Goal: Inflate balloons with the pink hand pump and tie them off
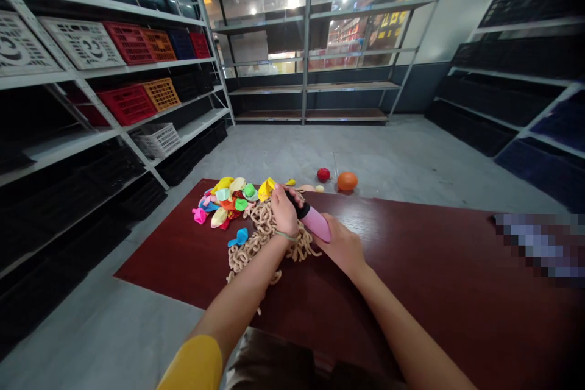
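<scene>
A pink hand pump (319, 224) with a black end is held at a slant over the dark red table. My left hand (284, 212) is closed around its black end. Wrapped on the pink body, my right hand (343, 244) grips the lower end. A yellow balloon (266, 189) shows just beyond my left hand; I cannot tell whether it touches the pump. Beneath my hands lies a heap of beige curly pieces (250, 251). To the left is a pile of limp coloured balloons (223, 196). A blue balloon (239, 237) rests on the curly pieces.
The dark red tabletop (425, 256) stretches to the right, with a blurred patch (543, 247) near its edge. A red ball-like thing (323, 175) and an orange one (347, 181) sit beyond the far edge. Shelves with crates (128, 103) stand left; more racks (305, 49) stand behind.
</scene>
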A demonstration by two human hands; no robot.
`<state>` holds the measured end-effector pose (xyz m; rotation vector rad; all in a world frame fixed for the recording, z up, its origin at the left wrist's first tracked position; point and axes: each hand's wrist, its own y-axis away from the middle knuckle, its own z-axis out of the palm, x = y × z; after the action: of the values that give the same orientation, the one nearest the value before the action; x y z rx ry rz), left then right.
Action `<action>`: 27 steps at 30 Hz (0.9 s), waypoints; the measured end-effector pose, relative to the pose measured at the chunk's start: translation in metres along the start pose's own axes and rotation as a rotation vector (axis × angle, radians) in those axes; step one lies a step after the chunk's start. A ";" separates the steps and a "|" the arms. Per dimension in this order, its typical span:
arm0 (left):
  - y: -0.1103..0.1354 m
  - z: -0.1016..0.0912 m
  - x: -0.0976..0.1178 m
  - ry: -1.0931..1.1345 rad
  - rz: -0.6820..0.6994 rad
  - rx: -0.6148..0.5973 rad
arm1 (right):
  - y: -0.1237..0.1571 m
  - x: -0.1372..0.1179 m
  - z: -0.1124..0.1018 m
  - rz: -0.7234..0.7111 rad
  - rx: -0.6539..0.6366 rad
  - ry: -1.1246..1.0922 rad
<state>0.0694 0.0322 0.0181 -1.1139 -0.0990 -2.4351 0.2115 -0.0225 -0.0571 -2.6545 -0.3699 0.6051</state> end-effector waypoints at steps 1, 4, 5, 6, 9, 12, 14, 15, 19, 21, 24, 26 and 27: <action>-0.009 0.000 0.007 -0.018 0.009 0.015 | 0.000 0.001 0.001 -0.006 0.001 0.015; -0.047 -0.001 0.040 -0.047 0.060 0.099 | 0.000 0.002 0.003 -0.029 0.004 0.038; -0.060 -0.002 0.052 -0.043 0.079 0.122 | 0.000 0.002 0.004 -0.038 0.008 0.036; -0.071 -0.002 0.062 -0.045 0.089 0.139 | -0.001 0.002 0.004 -0.047 0.013 0.031; -0.085 -0.002 0.076 -0.039 0.106 0.142 | -0.002 0.003 0.006 -0.062 0.039 0.025; -0.067 -0.003 0.060 -0.032 0.059 0.103 | -0.001 0.007 0.007 -0.052 0.069 0.060; -0.045 -0.003 0.040 -0.026 -0.010 0.041 | 0.000 0.009 0.006 -0.049 0.085 0.078; -0.033 -0.003 0.031 -0.017 -0.041 0.000 | 0.000 0.010 0.006 -0.053 0.089 0.082; -0.004 -0.004 0.010 0.023 -0.126 -0.104 | 0.002 0.011 0.004 -0.081 0.082 0.100; -0.006 -0.007 0.016 0.030 -0.139 -0.090 | 0.003 0.011 0.003 -0.100 0.065 0.114; -0.024 -0.014 0.040 0.013 -0.120 -0.023 | 0.003 0.009 0.004 -0.125 0.036 0.119; -0.041 -0.018 0.059 0.009 -0.100 -0.004 | 0.002 0.007 0.005 -0.129 0.030 0.104; -0.049 -0.019 0.067 0.012 -0.087 -0.010 | 0.001 0.006 0.005 -0.128 0.031 0.093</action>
<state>-0.0031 0.0455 0.0609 -1.1208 -0.1345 -2.5216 0.2150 -0.0200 -0.0640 -2.5945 -0.4938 0.4421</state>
